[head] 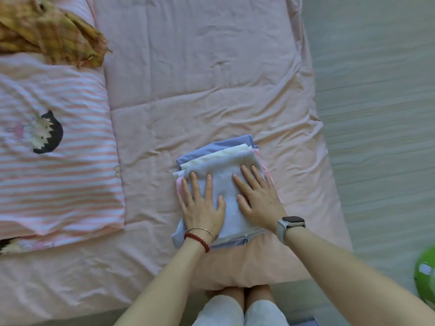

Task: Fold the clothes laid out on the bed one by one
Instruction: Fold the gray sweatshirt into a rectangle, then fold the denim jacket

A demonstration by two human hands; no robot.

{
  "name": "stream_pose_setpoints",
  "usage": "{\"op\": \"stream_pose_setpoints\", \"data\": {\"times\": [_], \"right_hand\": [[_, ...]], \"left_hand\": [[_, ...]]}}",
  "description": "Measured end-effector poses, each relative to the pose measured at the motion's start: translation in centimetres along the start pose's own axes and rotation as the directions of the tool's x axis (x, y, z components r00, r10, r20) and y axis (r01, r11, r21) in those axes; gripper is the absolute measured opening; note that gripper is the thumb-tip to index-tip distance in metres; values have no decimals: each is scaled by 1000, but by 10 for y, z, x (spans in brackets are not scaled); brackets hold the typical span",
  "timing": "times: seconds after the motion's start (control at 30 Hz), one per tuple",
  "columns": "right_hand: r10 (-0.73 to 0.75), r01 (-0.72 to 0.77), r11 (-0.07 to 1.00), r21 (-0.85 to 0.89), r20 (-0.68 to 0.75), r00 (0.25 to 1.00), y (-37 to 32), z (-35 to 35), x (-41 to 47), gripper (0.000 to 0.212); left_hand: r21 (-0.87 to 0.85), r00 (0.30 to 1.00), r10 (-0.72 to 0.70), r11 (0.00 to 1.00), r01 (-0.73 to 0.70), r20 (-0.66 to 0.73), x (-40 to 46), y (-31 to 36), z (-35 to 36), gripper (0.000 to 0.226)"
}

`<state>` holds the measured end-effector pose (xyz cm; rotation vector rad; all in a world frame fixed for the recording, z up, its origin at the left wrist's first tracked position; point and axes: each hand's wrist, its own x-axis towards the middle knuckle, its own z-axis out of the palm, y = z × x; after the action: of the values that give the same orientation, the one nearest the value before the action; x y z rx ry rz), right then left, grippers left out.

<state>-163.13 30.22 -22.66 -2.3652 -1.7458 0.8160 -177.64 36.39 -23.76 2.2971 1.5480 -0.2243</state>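
Note:
A stack of folded clothes (226,161) lies on the pink bed sheet (200,78), near the front right of the bed. Its top piece is a pale grey-blue folded garment (227,198); blue, cream and pink layers show beneath it. My left hand (202,203) lies flat on the left half of the top piece, fingers spread. My right hand (256,196) presses flat on the right half, also with fingers apart. Neither hand grips anything.
A pink-and-white striped quilt with a cartoon print (54,149) covers the left side of the bed. A yellow-brown plaid cloth (49,31) lies crumpled at the far left. The bed's right edge meets a light wooden floor (381,114). A green object (426,276) sits at the right.

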Motion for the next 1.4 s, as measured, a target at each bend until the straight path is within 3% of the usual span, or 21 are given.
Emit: {"op": "stream_pose_setpoints", "data": {"times": [0.1,0.23,0.33,0.47,0.7,1.0,1.17,1.4], "right_hand": [[72,-60,992,109,-108,992,-12,-36,-24,46],[185,-100,963,251,-340,922,-17,-90,-65,29],[299,-169,928,332,-393,870,-4,-126,-98,29],[425,-218,873,437,-460,779,42,-169,-147,28],[590,-364,783,504,-417,691,182,-197,-255,30],[719,-524,682,511,-334,610,347,-216,-364,30],[724,-536,663,523,-264,638,395,-229,-361,31],[633,-486,742,461,-244,735,470,-298,-283,33]], "left_hand": [[-58,998,-8,998,12,67,-5,5,-36,62],[-218,990,105,968,-123,-91,-9,28,-109,49],[-237,955,222,935,-265,-195,-9,55,-154,45],[-191,909,347,900,-392,-230,-12,119,-182,44],[-199,835,514,813,-548,-197,-64,275,-140,40],[-178,837,547,823,-540,-7,-140,445,-46,44],[-115,871,491,866,-486,20,-120,488,-42,45],[-112,930,364,923,-367,-54,-36,531,-59,42]]}}
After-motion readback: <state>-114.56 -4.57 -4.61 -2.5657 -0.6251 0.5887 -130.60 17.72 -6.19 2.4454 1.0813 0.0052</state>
